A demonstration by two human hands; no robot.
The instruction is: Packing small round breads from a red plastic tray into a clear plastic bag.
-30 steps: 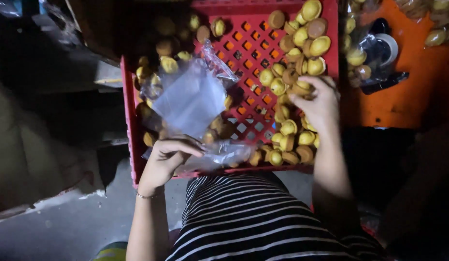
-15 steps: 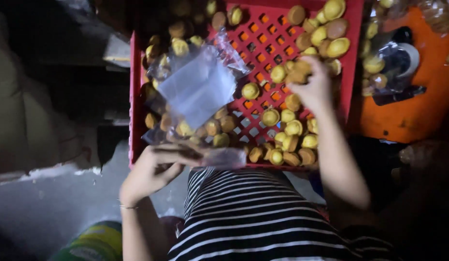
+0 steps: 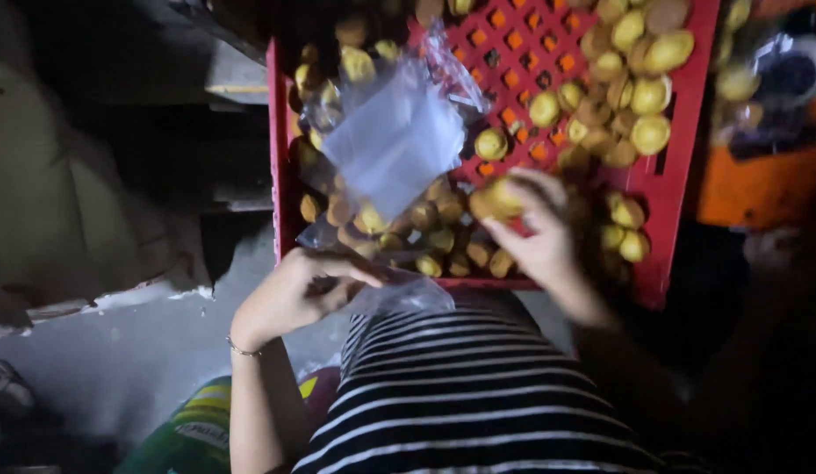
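Small golden cakes [image 3: 504, 197] are pinched in the closed fingers of the right hand [image 3: 544, 237] over the near edge of the red crate [image 3: 667, 219], where more loose cakes [image 3: 632, 96] are heaped toward the far right corner. A clear plastic bag [image 3: 395, 145], partly filled, is held by its mouth at the near left corner, gripped shut in the left hand [image 3: 294, 294]. Such cakes are judged light, soft and crumbly, best taken gently by the sides, while the bag is thin and slippery
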